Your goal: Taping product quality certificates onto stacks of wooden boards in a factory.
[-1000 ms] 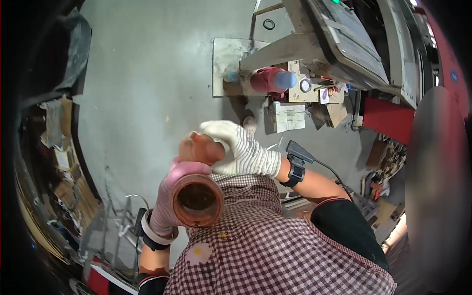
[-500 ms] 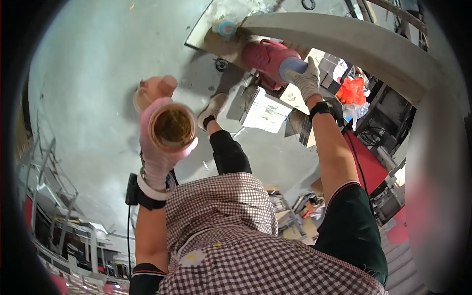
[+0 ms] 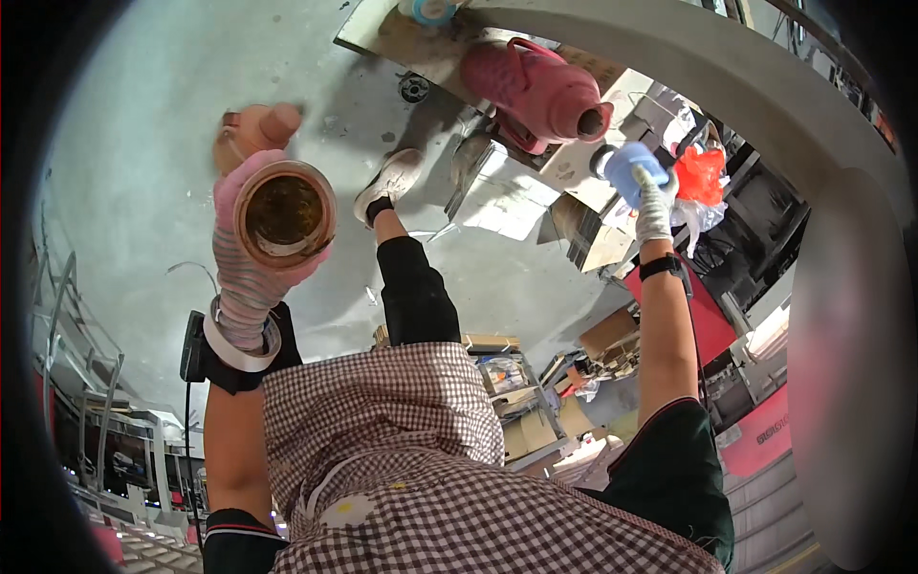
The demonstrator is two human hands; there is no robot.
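Observation:
My left hand (image 3: 256, 273), in a pink-and-grey striped glove, is closed round an open cup (image 3: 325, 206) with dark liquid and what look like tea leaves inside. An orange-pink piece (image 3: 253, 134) shows just beyond the cup; I cannot tell whether it is joined to it. My right hand (image 3: 654, 215), in a pale glove, grips a light-blue lid (image 3: 633, 174) with a stopper at its far side. Left of that lid a pink thermos flask (image 3: 521, 84) with a handle stands with its mouth uncovered. Hand and flask are apart.
A blue-rimmed round container (image 3: 432, 10) stands beyond the flask. Boxes and a white carton (image 3: 516, 196) sit below it, and a red plastic bag (image 3: 701, 175) lies to the right. A thick pale beam (image 3: 688, 57) arches across the upper right. Metal frames (image 3: 86, 354) stand at the left.
The light-blue lid has come off the thermos flask in my right hand, moving right and down, baring the flask's mouth. My left hand with the cup appears further left.

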